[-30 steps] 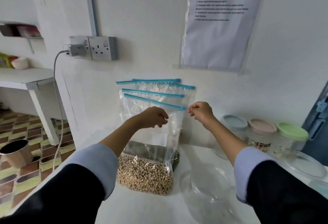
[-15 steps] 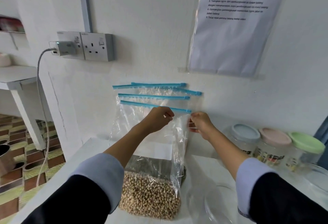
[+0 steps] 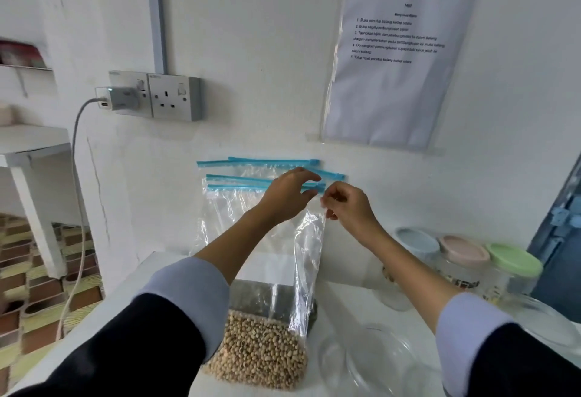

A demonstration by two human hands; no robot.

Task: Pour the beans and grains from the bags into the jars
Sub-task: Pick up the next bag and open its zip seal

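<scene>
At the front bag [image 3: 251, 274] top edge, both hands' fingers [image 3: 309, 184].

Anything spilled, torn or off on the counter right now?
Nothing spilled or torn. Beans sit inside the front bag; both hands, left and right, work its blue zip strip. The stacked bags' strips sit slightly askew; lidded jars stand upright.

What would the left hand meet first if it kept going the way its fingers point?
Probably the blue zip strips of the bags behind; the left hand points up and right across them. Beyond is the wall; depth is unclear.
</scene>
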